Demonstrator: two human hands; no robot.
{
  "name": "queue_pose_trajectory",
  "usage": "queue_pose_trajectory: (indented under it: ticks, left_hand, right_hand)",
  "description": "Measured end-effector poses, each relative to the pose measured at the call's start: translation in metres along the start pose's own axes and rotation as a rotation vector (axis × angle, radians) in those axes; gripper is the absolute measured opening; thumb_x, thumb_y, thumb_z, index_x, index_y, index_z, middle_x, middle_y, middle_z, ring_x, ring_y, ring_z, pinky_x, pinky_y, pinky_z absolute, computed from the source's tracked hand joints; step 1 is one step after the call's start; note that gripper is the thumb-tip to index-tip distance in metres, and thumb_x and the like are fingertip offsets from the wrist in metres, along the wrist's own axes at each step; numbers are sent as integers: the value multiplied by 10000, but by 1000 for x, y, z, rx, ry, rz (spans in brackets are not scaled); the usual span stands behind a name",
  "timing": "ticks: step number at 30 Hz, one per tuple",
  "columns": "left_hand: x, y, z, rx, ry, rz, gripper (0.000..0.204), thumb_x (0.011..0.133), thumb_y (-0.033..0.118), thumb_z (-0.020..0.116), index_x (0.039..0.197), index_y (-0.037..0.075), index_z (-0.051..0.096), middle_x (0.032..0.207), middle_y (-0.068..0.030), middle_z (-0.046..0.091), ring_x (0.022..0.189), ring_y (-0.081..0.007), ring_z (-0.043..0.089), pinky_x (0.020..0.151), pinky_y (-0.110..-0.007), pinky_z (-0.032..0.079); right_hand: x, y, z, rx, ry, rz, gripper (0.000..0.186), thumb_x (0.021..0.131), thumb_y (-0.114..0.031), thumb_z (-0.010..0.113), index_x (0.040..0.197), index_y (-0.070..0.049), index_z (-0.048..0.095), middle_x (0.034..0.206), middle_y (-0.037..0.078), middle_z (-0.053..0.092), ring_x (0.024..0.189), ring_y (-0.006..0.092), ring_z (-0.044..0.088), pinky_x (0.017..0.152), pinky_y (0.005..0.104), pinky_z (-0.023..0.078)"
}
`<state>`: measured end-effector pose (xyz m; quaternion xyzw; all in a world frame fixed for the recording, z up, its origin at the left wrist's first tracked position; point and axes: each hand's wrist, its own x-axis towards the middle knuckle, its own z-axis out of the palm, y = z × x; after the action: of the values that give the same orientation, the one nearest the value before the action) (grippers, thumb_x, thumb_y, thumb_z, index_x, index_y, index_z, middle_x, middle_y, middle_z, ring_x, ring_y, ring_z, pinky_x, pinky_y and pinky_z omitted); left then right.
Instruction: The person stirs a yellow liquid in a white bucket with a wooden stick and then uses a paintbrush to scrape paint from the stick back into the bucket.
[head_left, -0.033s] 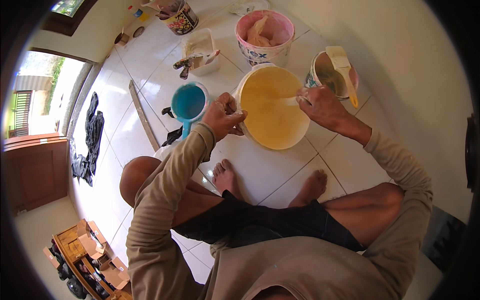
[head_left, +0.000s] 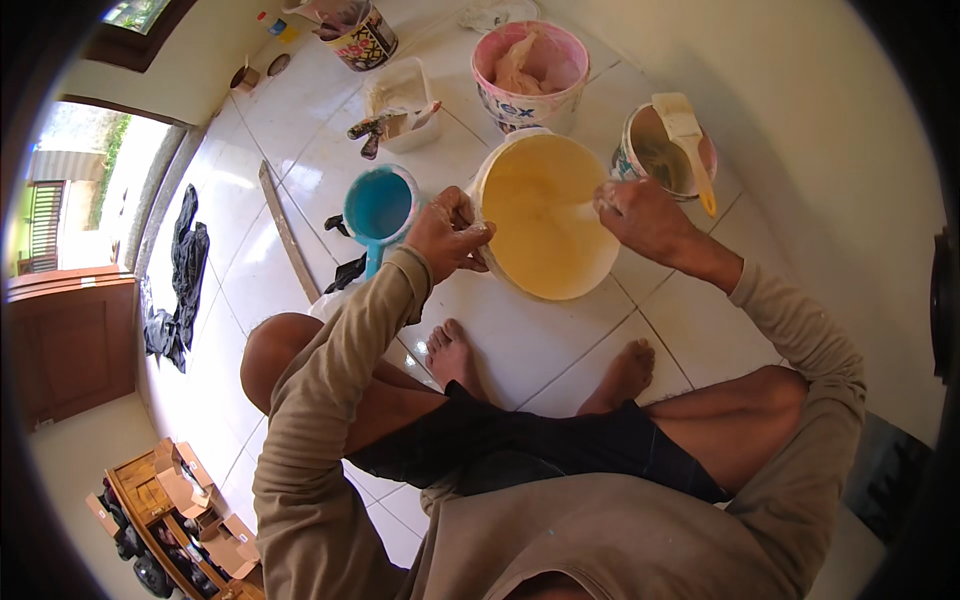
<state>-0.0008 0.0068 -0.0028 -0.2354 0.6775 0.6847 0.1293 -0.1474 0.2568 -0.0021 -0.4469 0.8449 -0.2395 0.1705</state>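
On the white tiled floor [head_left: 560,345] before our bare feet, our left hand [head_left: 447,237] grips the rim of the yellow paint bucket [head_left: 545,215], likely heavy and sloshy, while our right hand [head_left: 640,215] closes around a pale stirring stick [head_left: 585,207].

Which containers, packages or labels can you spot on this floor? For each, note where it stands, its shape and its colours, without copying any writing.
Large bucket: centre, round, white, holding yellow paint; left hand grips its rim, right hand stirs.
Pink bucket: behind it, round, printed label band.
Small pail: right, round, paintbrush laid across.
Blue scoop: left, round, handled.
Patterned can: far left, black-and-white label.
Cardboard boxes: lower left, brown.
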Motion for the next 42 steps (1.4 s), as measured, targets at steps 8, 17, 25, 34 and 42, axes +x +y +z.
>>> queue_pose_trajectory:
  ticks: [8, 17, 25, 34, 42]
  left_hand:
    - [1, 1, 3, 11, 12, -4, 311, 840, 106, 700, 899, 47, 400, 748, -79, 564, 596, -170, 634, 538, -340, 616]
    - [-1, 3, 1, 21, -8, -5, 312, 842, 116, 702, 892, 45, 402, 747, -83, 572, 594, -174, 639, 534, -343, 614]
    - [1, -1, 1, -11, -10, 7, 318, 838, 121, 706, 891, 41, 403, 741, -88, 576, 593, -175, 641, 533, -341, 612]
    - [0, 3, 1, 8, -13, -4, 320, 836, 125, 712, 884, 39, 408, 755, -85, 573, 606, -173, 643, 528, -337, 612]
    - [1, 0, 1, -5, 5, 8, 311, 841, 122, 706, 889, 46, 408, 751, -80, 562, 601, -176, 644, 532, -333, 613]
  right_hand:
    - [2, 4, 1, -37, 65, -2, 267, 868, -163, 524, 883, 68, 655, 820, 244, 653, 776, 387, 649, 738, 436, 522]
    - [1, -2, -4, -43, -26, 95, 336, 888, -199, 534, 1012, 91, 651, 922, 238, 681, 839, 340, 676, 820, 374, 515]
    - [0, -2, -2, 62, 37, 31, 284, 870, -168, 525, 930, 72, 666, 842, 245, 667, 795, 359, 670, 769, 407, 522]
    - [-1, 1, -1, 75, -3, 42, 312, 884, -179, 534, 999, 81, 662, 883, 235, 679, 804, 332, 679, 784, 377, 519]
    - [2, -4, -4, 94, -16, 50, 314, 884, -186, 545, 993, 84, 661, 878, 240, 675, 807, 375, 660, 781, 392, 517]
